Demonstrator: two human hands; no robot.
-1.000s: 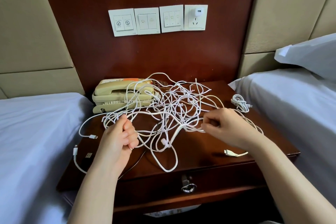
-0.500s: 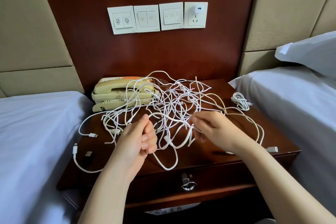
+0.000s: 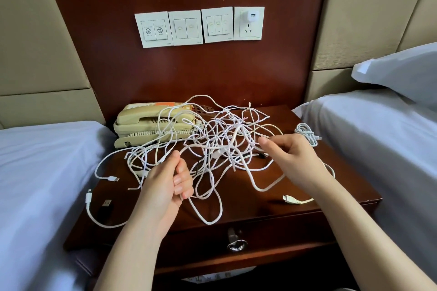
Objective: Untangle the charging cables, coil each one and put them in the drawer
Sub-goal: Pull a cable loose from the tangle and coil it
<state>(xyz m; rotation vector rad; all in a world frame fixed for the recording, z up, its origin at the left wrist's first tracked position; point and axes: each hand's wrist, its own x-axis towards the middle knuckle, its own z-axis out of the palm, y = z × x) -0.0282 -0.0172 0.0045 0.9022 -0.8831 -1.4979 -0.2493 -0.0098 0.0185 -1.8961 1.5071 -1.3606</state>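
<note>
A big tangle of white charging cables (image 3: 222, 139) is spread over the dark wooden nightstand (image 3: 331, 172) and partly lifted off it. My left hand (image 3: 169, 179) is closed on a white strand at the tangle's left side. My right hand (image 3: 290, 156) pinches strands at the right side, raised above the top. One small coiled white cable (image 3: 306, 133) lies by itself at the back right. Loose plug ends lie at the left (image 3: 113, 178) and at the front right (image 3: 289, 199). The drawer (image 3: 272, 236) below is closed, with a metal ring pull (image 3: 236, 243).
A beige telephone (image 3: 151, 125) sits at the nightstand's back left, with cables draped over it. Beds with white sheets flank both sides (image 3: 40, 172) (image 3: 383, 137). Wall switches and a socket with a white charger (image 3: 251, 17) are above.
Both hands have risen and spread apart, pulling the tangle up and stretching a strand between them. The plug end at the front right has shifted on the nightstand.
</note>
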